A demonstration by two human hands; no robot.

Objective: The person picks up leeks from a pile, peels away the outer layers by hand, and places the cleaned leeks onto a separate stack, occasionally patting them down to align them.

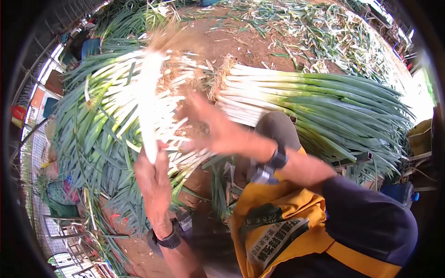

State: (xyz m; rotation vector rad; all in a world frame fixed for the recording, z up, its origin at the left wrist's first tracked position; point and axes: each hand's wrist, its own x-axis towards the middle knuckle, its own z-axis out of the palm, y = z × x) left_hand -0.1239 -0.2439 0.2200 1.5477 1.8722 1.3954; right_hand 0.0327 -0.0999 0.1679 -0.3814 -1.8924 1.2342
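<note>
My left hand (153, 173) is closed round a green onion (149, 102), gripping it low. Its thick white stalk stands nearly upright, and the brown roots at the top are smeared by motion. To the right of that stalk, my right hand (213, 127) is blurred, with fingers and thumb apart and nothing visible between them. Under and beside the left hand spreads a large heap of green onions (102, 111), roots to the right. Beyond my right hand lies a neat stack of green onions (306, 92), white root ends to the left and green leaves to the right.
Dark supports (354, 160) show under the stack. Stripped leaves (324, 37) litter the brown ground (222, 41) at the back. My bent knee (276, 127) sits close to the stack's front. A blue container (398, 194) stands at the right, and a green net bag (62, 197) at the left.
</note>
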